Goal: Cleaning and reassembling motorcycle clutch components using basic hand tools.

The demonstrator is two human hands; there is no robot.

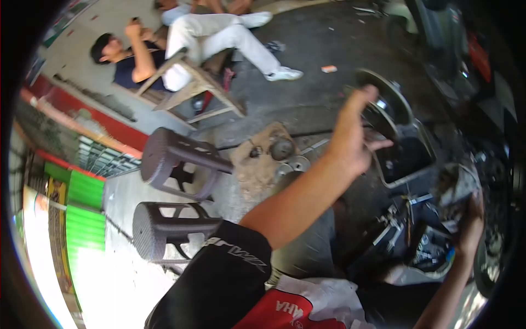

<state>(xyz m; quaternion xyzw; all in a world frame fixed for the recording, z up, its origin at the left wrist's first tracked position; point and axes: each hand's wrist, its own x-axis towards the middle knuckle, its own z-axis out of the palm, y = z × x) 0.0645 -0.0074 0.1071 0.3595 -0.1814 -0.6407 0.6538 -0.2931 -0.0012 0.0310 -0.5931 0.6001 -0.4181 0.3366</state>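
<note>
My left hand (353, 140) reaches out ahead, its fingers curled round the edge of a round, shallow metal part (382, 117), slightly blurred. Just beyond it is a larger round metal dish (402, 104); whether the two touch I cannot tell. Below them lies a rectangular tray (388, 183) with a dark inside. At the right, my right hand (470, 227) is closed on a crumpled greyish rag (459, 185), with part of the fingers hidden. Several wrenches and other metal tools (392, 227) lie on the ground between my hands, beside a container of small parts (433, 249).
Round metal parts (282, 148) lie on a piece of cardboard (249, 175). Two dark plastic stools (164, 159) stand at the left. A person (148, 60) sits back in a wooden chair (200, 90) at the far left. Parked motorbikes (438, 44) are at the far right.
</note>
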